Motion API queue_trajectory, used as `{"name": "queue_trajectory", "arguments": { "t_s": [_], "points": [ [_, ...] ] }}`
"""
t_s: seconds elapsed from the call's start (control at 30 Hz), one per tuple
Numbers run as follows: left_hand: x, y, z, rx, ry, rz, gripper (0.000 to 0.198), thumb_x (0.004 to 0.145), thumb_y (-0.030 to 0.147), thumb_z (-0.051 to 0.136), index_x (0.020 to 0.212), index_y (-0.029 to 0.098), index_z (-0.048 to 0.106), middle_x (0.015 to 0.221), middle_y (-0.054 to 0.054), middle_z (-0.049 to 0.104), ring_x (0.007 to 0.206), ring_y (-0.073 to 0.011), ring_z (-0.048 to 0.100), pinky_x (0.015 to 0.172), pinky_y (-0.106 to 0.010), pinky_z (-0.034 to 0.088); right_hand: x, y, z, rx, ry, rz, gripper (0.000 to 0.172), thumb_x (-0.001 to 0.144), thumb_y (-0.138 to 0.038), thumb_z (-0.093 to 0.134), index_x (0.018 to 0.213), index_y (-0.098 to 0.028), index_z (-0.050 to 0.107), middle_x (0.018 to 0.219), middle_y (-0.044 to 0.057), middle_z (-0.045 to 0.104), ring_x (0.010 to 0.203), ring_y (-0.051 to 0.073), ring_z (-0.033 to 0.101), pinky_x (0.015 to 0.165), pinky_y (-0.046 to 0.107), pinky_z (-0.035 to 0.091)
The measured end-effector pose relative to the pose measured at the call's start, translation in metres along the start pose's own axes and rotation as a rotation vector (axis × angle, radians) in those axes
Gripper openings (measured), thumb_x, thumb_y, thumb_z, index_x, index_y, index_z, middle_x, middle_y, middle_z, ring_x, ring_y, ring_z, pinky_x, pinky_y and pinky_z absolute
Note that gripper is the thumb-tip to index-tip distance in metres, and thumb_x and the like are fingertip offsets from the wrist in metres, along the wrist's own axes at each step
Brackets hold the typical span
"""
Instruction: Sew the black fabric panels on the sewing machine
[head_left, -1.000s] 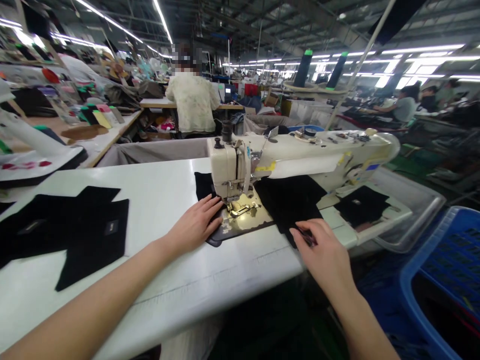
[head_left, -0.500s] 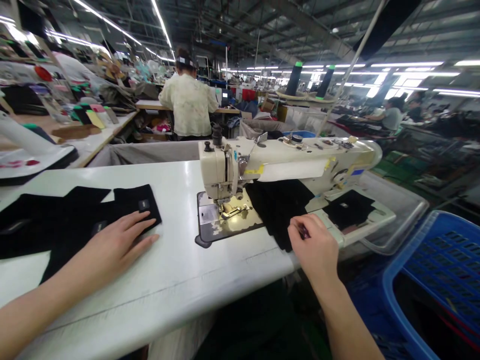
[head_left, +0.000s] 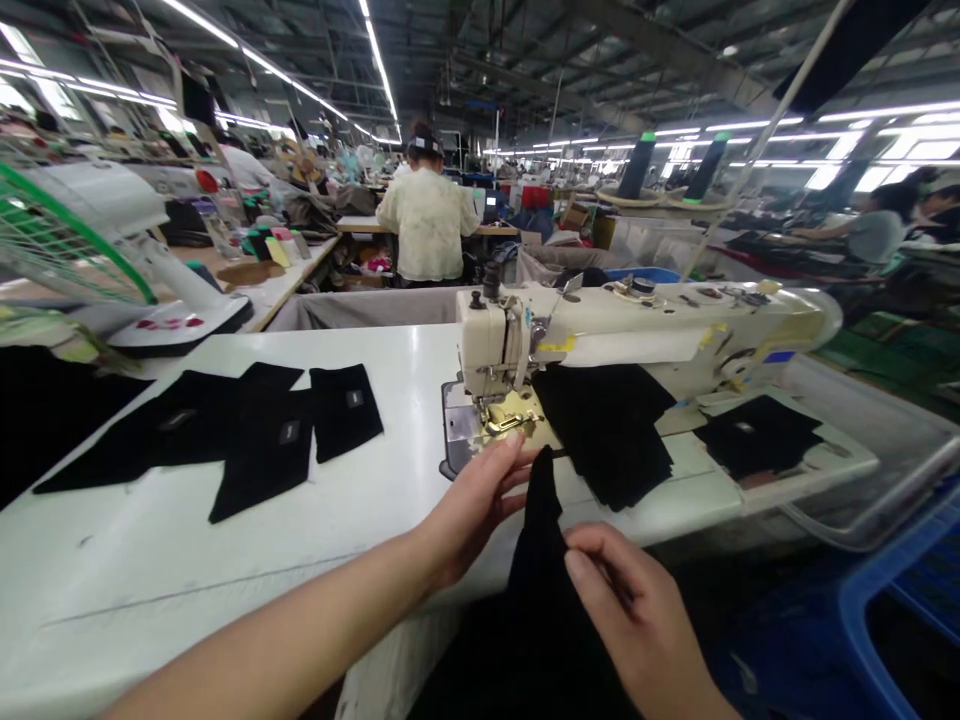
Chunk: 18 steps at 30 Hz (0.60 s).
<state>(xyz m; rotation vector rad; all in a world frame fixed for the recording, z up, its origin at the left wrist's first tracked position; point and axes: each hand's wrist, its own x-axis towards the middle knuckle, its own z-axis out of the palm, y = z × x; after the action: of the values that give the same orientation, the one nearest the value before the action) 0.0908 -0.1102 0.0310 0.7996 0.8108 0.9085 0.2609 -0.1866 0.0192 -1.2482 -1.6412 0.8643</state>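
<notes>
In front of the sewing machine point(head_left: 645, 325), a black fabric piece point(head_left: 538, 520) stands up at the table's front edge. My right hand point(head_left: 637, 610) pinches its right edge between thumb and fingers. My left hand point(head_left: 472, 505) reaches to its left side, fingers stretched out and apart, their tips partly hidden by the cloth. Behind it, a stack of black fabric pieces point(head_left: 611, 430) lies beside the needle plate point(head_left: 517, 415). The lower end of the raised piece merges with dark clothing below, so its outline there is unclear.
Several black pieces with small labels point(head_left: 259, 425) lie on the white table point(head_left: 397, 400) at left. Another labelled black piece point(head_left: 757, 435) rests right of the machine. A blue basket point(head_left: 855, 600) stands lower right, a fan point(head_left: 112, 220) at left. A co-worker point(head_left: 427, 220) sits ahead, back turned.
My left hand has left the labelled pieces and moved right to the machine's front. My right hand has drawn nearer, now with a black fabric piece raised. The view has turned left.
</notes>
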Motion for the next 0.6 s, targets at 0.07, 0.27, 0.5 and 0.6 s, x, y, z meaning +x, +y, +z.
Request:
{"name": "queue_trajectory", "arguments": {
  "t_s": [0.07,0.27,0.5,0.6],
  "points": [
    [0.002,-0.001,-0.011,0.006,-0.013,-0.054,0.070,0.082,0.070,0.060,0.130,0.019,0.055,0.135,-0.015,0.057,0.127,-0.0291,0.052,0.105,-0.042,0.041,-0.005,-0.001,-0.005,0.252,-0.085,0.288,0.029,0.093,-0.047,0.058,0.083,-0.020,0.060,0.063,-0.004,0.045,0.053,0.010,0.043,0.047,0.019,0.035],
    [-0.008,0.016,-0.044,0.222,-0.290,-0.220,0.055,0.070,0.054,0.082,0.110,0.017,0.069,0.109,-0.010,0.070,0.100,-0.0220,0.063,0.092,-0.033,0.046,0.000,-0.002,-0.017,0.743,-0.068,0.601,0.038,0.071,-0.051,0.081,0.075,-0.019,0.061,0.058,-0.006,0.044,0.048,0.006,0.034,0.042,0.017,0.024],
    [-0.012,0.038,-0.073,0.562,-0.092,-0.135,0.032,0.066,0.044,0.085,0.076,0.018,0.070,0.071,0.001,0.064,0.068,-0.0123,0.054,0.066,-0.024,0.043,0.018,0.018,-0.010,0.746,0.005,0.634,0.053,0.076,-0.069,0.069,0.088,-0.017,0.064,0.050,-0.010,0.037,0.036,0.003,0.025,0.036,0.018,0.016],
    [-0.013,0.040,-0.074,0.654,-0.021,-0.097,0.036,0.067,0.049,0.082,0.076,0.017,0.070,0.074,-0.001,0.065,0.071,-0.0145,0.056,0.067,-0.025,0.043,0.020,0.024,-0.004,0.598,0.101,0.516,0.047,0.071,-0.053,0.082,0.095,-0.019,0.060,0.057,-0.012,0.036,0.039,0.002,0.028,0.037,0.016,0.018]
  ]
}}
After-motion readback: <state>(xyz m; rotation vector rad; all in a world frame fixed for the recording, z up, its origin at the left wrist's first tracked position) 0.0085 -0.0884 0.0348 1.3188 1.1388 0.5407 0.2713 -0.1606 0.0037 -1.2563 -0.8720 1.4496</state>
